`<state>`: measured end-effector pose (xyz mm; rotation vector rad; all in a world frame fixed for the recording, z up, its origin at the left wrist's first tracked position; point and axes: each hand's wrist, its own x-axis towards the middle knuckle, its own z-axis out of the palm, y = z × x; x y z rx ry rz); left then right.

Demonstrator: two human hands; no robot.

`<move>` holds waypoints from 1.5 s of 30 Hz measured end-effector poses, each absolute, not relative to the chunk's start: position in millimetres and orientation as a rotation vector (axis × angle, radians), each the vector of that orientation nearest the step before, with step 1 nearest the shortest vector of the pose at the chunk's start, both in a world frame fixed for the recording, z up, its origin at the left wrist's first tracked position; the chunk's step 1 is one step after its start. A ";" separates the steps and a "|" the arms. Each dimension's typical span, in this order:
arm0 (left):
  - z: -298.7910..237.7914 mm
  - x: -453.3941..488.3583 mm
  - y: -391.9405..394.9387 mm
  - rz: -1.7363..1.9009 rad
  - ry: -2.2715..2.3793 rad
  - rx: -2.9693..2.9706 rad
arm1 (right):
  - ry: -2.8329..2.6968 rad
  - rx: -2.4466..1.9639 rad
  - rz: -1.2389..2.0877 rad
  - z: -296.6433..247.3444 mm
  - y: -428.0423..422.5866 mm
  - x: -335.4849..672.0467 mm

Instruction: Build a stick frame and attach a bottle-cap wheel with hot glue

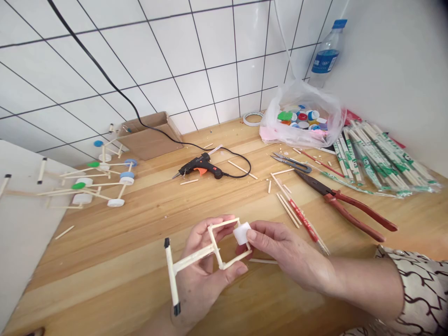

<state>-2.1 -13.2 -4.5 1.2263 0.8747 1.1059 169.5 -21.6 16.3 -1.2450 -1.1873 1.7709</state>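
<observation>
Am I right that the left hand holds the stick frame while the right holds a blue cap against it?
Not quite: in the head view the cap is white, not blue. The left hand holds the stick frame; the right hand holds the cap against it.

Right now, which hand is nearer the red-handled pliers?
Right. The right hand, pinching a white cap, sits just left of the pliers; the left hand holds the stick frame farther left.
</observation>
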 end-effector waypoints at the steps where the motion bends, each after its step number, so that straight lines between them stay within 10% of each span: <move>1: -4.7 -2.1 -13.3 1.110 0.877 1.226 | -1.186 -1.243 1.771 16.3 -21.5 169.6; 26: -10.5 -7.9 -9.1 1.069 0.779 1.172 | -1.070 -1.079 1.930 18.1 -19.0 172.7; 45: -10.0 -8.5 8.7 0.957 0.643 0.872 | -1.654 -1.025 1.189 10.1 -25.0 177.6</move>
